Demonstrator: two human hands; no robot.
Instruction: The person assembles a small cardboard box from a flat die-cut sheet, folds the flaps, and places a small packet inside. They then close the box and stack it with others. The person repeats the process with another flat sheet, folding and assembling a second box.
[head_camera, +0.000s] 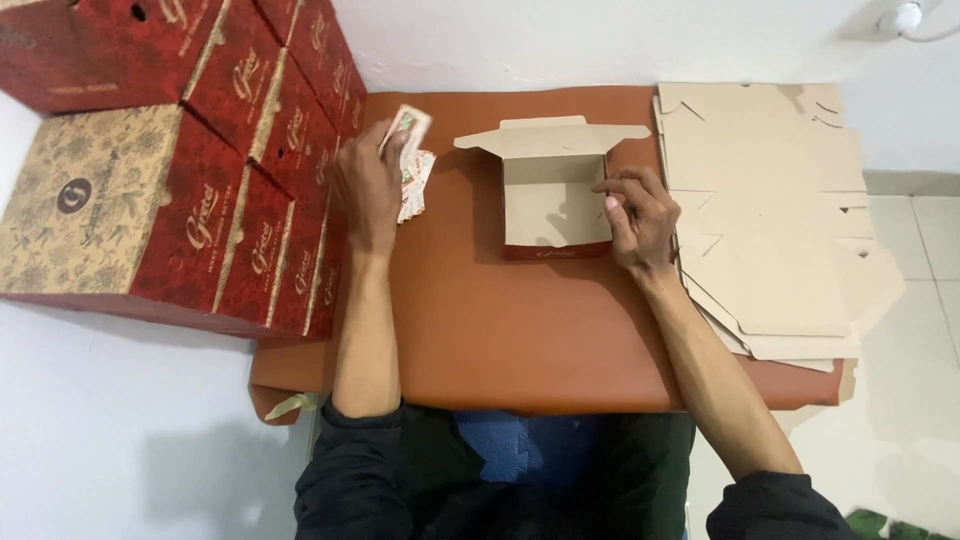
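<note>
Brown cardboard forms the open box, which stands on the orange-brown worktop with its lid flap raised, just beside the right hand. The right hand's fingers are curled loosely at the box's right wall, touching its edge, grasping nothing firmly. The left hand has its fingers closed on a small red-and-white paper packet; further such packets lie directly beneath those fingers. Left of the left hand stand stacked red and gold patterned boxes. Right of the right hand lies a pile of flat cardboard blanks.
</note>
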